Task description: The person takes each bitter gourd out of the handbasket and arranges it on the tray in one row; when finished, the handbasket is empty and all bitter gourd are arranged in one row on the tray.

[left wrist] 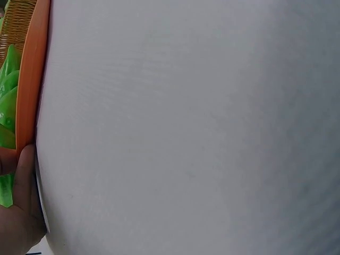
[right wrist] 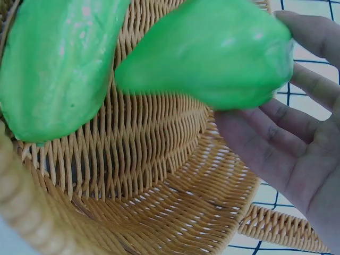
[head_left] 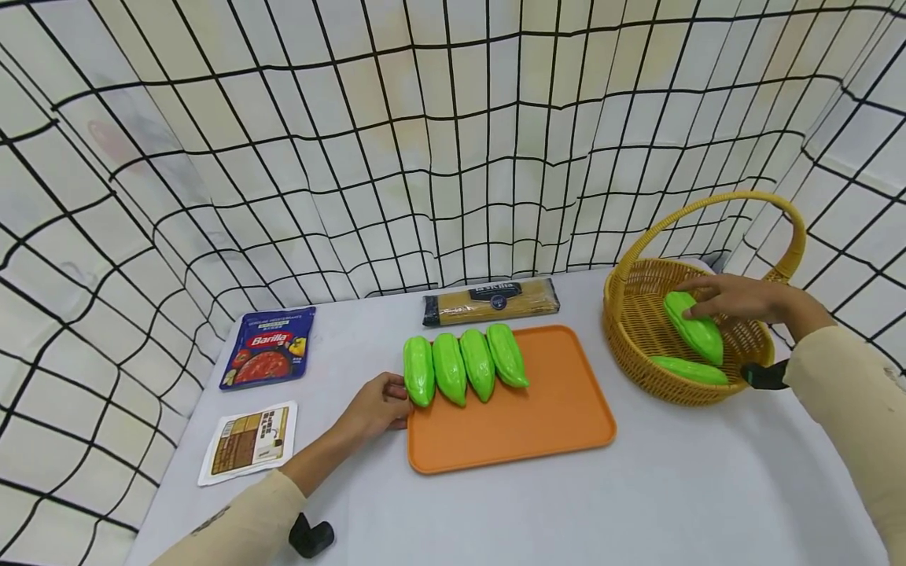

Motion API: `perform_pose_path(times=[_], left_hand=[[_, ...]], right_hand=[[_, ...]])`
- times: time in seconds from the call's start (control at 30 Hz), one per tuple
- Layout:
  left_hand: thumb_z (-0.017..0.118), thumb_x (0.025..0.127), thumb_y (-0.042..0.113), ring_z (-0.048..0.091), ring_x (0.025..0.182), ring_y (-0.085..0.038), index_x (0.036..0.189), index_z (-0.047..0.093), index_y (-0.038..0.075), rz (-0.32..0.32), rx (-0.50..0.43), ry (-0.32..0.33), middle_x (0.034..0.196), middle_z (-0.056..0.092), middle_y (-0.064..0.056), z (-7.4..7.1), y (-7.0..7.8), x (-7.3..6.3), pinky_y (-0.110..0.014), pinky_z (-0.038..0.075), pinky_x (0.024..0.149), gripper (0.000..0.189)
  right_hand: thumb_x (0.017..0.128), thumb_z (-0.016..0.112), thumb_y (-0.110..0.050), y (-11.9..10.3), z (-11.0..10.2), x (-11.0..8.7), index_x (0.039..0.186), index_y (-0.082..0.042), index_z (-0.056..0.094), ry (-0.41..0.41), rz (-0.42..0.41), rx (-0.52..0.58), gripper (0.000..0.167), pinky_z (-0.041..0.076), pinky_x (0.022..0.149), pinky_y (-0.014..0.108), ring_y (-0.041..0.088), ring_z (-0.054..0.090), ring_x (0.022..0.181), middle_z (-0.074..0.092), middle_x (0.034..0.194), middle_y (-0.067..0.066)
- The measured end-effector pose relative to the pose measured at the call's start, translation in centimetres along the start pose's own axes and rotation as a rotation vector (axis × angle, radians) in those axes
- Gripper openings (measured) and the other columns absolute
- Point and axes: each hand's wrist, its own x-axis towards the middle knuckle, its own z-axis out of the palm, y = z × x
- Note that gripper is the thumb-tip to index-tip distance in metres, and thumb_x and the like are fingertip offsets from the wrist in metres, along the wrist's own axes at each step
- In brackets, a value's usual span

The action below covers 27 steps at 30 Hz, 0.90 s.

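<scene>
A green fruit point(head_left: 699, 334) sits in the wicker basket point(head_left: 632, 358), its blunt end grasped by the right hand's point(head_left: 746, 297) fingers; the left hand point(head_left: 377, 406), cut off in its wrist view, pinches the orange tray point(head_left: 510, 432).

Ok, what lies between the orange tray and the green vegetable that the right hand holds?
The head view shows a bare strip of white table, then the left side of the wicker basket, which has the green vegetable inside.

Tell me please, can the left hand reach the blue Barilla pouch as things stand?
Probably yes: only white tabletop lies between the left hand and the blue Barilla pouch. The hand would likely first let go of the orange tray, whose edge it grips.
</scene>
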Motion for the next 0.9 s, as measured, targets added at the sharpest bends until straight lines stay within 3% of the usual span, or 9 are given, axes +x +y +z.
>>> perform_pose_path(times=[0.27, 0.47, 0.73, 0.9], left_hand=[[0.065, 0.090, 0.003, 0.064, 0.098, -0.021, 0.135, 0.049, -0.004, 0.002, 0.008, -0.003, 0.118, 0.056, -0.018, 0.0, 0.0, 0.0, -0.033, 0.065, 0.078, 0.048], [0.065, 0.089, 0.002, 0.064, 0.099, -0.022, 0.135, 0.048, -0.004, -0.003, 0.001, -0.004, 0.119, 0.056, -0.019, 0.0, 0.0, -0.1, -0.033, 0.065, 0.079, 0.049], [0.065, 0.090, 0.003, 0.064, 0.099, -0.022, 0.135, 0.049, -0.004, 0.000, 0.005, -0.010, 0.119, 0.056, -0.019, -0.1, -0.1, -0.2, -0.033, 0.065, 0.079, 0.049], [0.065, 0.090, 0.003, 0.064, 0.099, -0.022, 0.135, 0.049, -0.005, 0.007, -0.004, -0.010, 0.119, 0.056, -0.019, -0.1, 0.0, 0.0, -0.033, 0.065, 0.079, 0.049]], right_hand=[[0.100, 0.056, -0.046, -1.4, 0.7, -0.7, 0.157, -0.008, 0.027, 0.059, -0.030, -0.069, 0.076, 0.056, 0.095, 0.059, 0.041, 0.062, 0.114, 0.029, 0.153, 0.035], [0.099, 0.059, -0.041, -2.4, 1.8, -1.0, 0.156, -0.012, 0.031, 0.085, -0.093, 0.000, 0.070, 0.059, 0.094, 0.052, 0.041, 0.054, 0.125, 0.035, 0.152, 0.030], [0.099, 0.060, -0.038, -3.5, 3.5, -1.8, 0.153, -0.015, 0.036, 0.156, -0.152, 0.020, 0.063, 0.060, 0.089, 0.050, 0.042, 0.054, 0.123, 0.039, 0.149, 0.032], [0.099, 0.062, -0.035, -4.2, 4.6, -2.3, 0.153, -0.015, 0.037, 0.180, -0.194, 0.051, 0.062, 0.062, 0.081, 0.041, 0.039, 0.056, 0.118, 0.042, 0.146, 0.028]])
